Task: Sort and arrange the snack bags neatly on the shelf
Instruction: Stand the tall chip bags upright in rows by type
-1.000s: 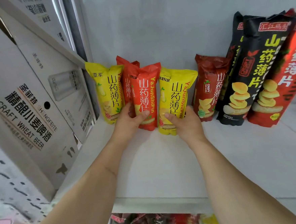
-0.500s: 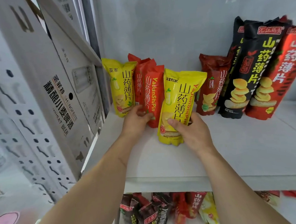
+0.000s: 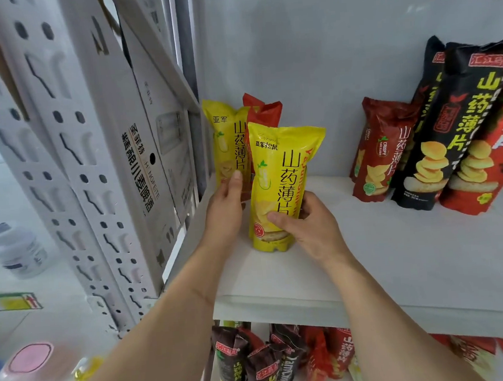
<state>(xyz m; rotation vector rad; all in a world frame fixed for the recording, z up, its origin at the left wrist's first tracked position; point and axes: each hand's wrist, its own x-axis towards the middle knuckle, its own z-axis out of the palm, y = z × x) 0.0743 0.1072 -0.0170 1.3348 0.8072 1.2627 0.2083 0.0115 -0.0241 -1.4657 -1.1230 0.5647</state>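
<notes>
1. I am gripping the front yellow bag (image 3: pixel 282 185) low on its body with my right hand (image 3: pixel 312 227), thumb across its printed face and fingers curling round its right side, so that it is standing upright on the shelf (image 3: pixel 398 269) with the label facing me.
2. I am resting my left hand (image 3: pixel 227 204) just left of the front yellow bag, fingers fairly straight and touching the lower face of the rear yellow bag (image 3: pixel 226 144); I judge this is steadying the back row so it is not tipping while I am working in front of it.
3. Behind the front yellow bag, the crimped top of a red bag (image 3: pixel 264 109) is showing; the rest of it is hidden.
4. Well to the right of the front yellow bag, a small dark red bag (image 3: pixel 381 151), a tall black bag (image 3: pixel 448 135) and a tall red bag (image 3: pixel 492 161) are leaning against each other, apart from my group.
5. I am reading the step as bringing the two yellow bags together by colour; the front one is not yet let go.
6. Below the shelf, more bags (image 3: pixel 274 364) are lying jumbled, waiting for sorting.
</notes>
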